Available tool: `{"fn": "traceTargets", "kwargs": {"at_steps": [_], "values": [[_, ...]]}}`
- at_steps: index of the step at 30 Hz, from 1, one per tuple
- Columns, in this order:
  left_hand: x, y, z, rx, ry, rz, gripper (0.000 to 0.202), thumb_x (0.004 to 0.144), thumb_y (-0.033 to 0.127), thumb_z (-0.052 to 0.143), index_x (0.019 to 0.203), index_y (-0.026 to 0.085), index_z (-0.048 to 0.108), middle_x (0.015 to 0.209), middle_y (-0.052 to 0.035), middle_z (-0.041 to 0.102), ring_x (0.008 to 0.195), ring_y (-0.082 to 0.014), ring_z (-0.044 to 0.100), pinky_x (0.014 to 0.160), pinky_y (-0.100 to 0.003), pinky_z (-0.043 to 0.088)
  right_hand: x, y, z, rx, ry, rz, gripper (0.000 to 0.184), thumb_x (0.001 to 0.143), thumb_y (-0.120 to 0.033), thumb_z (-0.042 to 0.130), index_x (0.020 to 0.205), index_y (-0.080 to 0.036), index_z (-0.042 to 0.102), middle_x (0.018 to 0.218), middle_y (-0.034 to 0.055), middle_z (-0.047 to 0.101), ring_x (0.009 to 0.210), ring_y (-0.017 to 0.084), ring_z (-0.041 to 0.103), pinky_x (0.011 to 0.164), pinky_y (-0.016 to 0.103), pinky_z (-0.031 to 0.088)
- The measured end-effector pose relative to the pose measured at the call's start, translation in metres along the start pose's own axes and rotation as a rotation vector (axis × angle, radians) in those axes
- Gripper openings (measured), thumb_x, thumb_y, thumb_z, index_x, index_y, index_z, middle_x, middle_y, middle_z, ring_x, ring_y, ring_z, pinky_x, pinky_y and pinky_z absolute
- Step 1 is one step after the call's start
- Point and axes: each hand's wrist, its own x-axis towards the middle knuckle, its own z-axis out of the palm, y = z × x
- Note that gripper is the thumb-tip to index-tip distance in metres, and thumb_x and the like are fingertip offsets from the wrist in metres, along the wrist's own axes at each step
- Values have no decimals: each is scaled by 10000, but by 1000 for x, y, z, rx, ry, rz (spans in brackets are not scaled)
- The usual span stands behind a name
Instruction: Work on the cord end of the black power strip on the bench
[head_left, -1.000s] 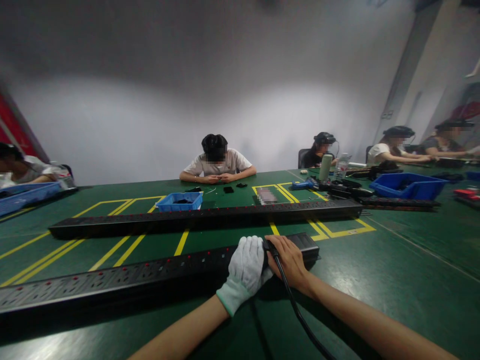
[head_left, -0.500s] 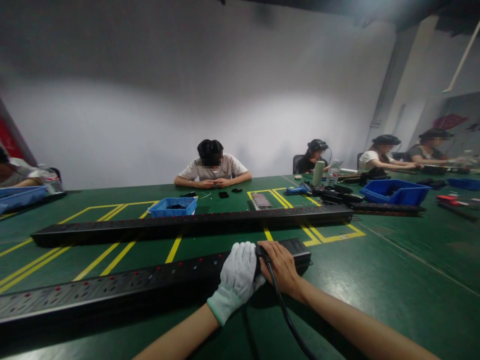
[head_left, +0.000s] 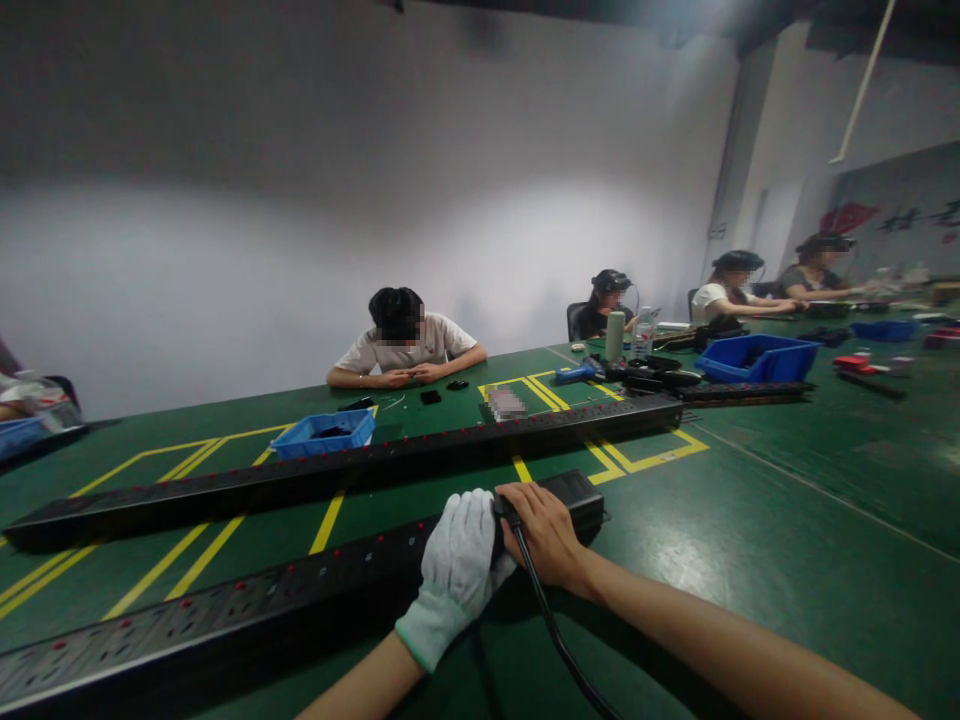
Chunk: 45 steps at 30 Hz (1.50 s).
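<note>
A long black power strip (head_left: 247,610) with red switches lies across the green table in front of me. My left hand (head_left: 456,570), in a white glove, rests closed over the strip near its right end. Right beside it my bare right hand (head_left: 546,535) is closed round a black plug at the end of a black cable (head_left: 559,645), pressed against the strip. The cable runs down toward me. The strip's end cap (head_left: 581,492) shows just past my right hand.
A second long black power strip (head_left: 360,462) lies farther back. A blue tray (head_left: 326,432) stands behind it, and a larger blue bin (head_left: 757,357) with tools sits at the right. Several people sit at the far side. Yellow lines mark the table (head_left: 787,520).
The view has swung rightward and up, so everything has shifted left in the picture. Both hands stay in the same grip on the strip and plug.
</note>
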Motion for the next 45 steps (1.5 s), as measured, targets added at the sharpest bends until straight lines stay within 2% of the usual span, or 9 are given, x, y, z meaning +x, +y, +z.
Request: {"fn": "traceTargets", "kwargs": {"at_steps": [4, 13, 23, 33, 41, 45], "values": [[0, -1, 0, -4, 34, 14, 643, 821, 445, 537, 1291, 30, 398, 1217, -213, 528, 1193, -337, 449, 965, -489, 423, 0, 0, 1, 10, -11, 3, 382, 807, -169, 492, 1187, -177, 460, 1096, 82, 584, 996, 215, 535, 878, 362, 434], [-1, -3, 1, -7, 33, 22, 623, 817, 424, 540, 1292, 44, 409, 1213, -208, 532, 1175, -337, 468, 955, -493, 430, 1, -2, 1, -10, 30, 3, 394, 775, -155, 517, 1165, -188, 475, 1071, 80, 588, 970, 205, 547, 861, 353, 447], [-4, -3, 8, 19, 57, 35, 615, 815, 430, 521, 1278, 37, 422, 1223, -213, 525, 1170, -342, 469, 945, -491, 436, 0, -2, 3, -27, 63, -3, 384, 773, -160, 508, 1154, -199, 480, 1046, 75, 589, 954, 202, 552, 857, 351, 448], [-10, -3, 16, 37, 77, 5, 580, 821, 404, 511, 1296, 82, 425, 1246, -187, 519, 1182, -338, 464, 911, -479, 469, 0, -1, 5, -26, 87, 12, 370, 769, -167, 495, 1135, -213, 481, 1013, 62, 594, 929, 203, 564, 835, 349, 461], [-9, -3, 14, 56, 70, 19, 577, 819, 413, 495, 1285, 78, 436, 1252, -189, 518, 1183, -338, 465, 932, -485, 453, 0, -1, 3, -21, 80, -5, 366, 783, -158, 477, 1144, -216, 475, 1020, 67, 588, 921, 208, 563, 828, 355, 465], [-7, -3, 15, 66, 103, 26, 561, 813, 389, 507, 1269, 68, 443, 1229, -189, 533, 1164, -331, 484, 931, -475, 456, 0, -2, 2, -10, 50, 20, 385, 774, -159, 484, 1153, -223, 470, 1024, 61, 582, 930, 212, 556, 841, 363, 457]]}}
